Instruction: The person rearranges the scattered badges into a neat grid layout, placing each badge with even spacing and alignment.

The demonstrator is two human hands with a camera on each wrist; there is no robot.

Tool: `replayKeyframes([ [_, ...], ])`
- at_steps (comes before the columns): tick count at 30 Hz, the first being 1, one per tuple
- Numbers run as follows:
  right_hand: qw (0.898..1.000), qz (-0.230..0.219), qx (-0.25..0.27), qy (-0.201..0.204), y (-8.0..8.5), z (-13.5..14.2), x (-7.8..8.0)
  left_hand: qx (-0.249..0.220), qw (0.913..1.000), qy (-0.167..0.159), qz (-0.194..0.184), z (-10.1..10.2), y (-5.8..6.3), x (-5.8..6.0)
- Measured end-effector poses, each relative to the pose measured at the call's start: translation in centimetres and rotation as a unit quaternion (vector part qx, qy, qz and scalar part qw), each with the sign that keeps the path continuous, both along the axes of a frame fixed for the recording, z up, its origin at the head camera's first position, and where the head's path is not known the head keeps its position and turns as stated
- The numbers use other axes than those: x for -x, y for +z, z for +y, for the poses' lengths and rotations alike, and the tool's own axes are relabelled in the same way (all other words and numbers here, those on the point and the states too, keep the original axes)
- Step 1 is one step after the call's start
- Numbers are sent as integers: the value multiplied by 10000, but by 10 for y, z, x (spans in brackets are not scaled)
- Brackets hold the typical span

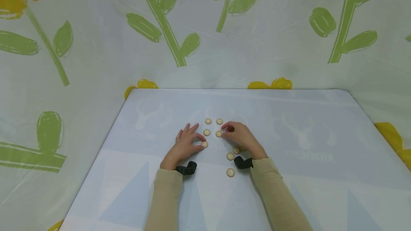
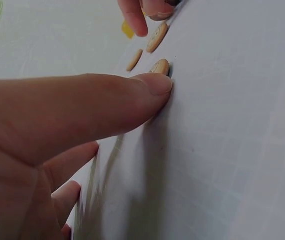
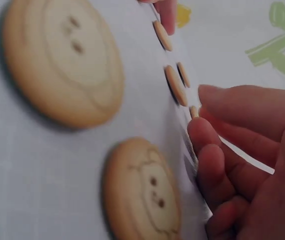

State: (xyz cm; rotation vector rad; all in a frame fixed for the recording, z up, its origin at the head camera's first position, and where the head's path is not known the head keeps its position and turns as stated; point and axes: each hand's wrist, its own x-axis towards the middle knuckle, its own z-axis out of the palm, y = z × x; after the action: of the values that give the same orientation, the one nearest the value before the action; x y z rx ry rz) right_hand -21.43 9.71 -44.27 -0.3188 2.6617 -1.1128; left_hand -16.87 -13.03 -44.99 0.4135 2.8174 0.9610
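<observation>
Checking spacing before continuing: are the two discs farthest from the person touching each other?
Apart: the head view shows bare tabletop between the left far disc and right far disc.

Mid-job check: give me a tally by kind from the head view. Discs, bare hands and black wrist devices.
Tan discs: 9 visible, one of them mostly hidden
Bare hands: 2, left hand and right hand
Black wrist devices: 2
Total: 13 in view
</observation>
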Motion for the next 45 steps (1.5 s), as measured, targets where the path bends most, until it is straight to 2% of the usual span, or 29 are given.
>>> replayKeyframes([
  [9, 9996, -103, 226, 95, 6, 9, -3, 47, 10000, -3, -17, 1, -2, 1],
  [17, 9996, -188, 9, 204, 12, 13, -10, 49, 10000, 4, 3, -1, 0, 1],
  [24, 9985, -35, -190, 519, 22, 18, -22, 17, 10000, -23, 31, -1, 1, 1],
  [28, 9975, 83, -280, 647, 21, 23, -28, -32, 10000, -31, 20, -1, 0, 0],
  [33, 9969, 303, -346, 635, 18, 32, -34, -25, 10000, -18, 3, -2, -1, 0],
  [40, 9983, 141, -319, 462, 20, 43, -36, -33, 10000, -18, -6, -2, -1, 0],
  [45, 9972, 38, -523, 529, 18, 54, -33, 41, 10000, -7, -1, -2, -2, 0],
])
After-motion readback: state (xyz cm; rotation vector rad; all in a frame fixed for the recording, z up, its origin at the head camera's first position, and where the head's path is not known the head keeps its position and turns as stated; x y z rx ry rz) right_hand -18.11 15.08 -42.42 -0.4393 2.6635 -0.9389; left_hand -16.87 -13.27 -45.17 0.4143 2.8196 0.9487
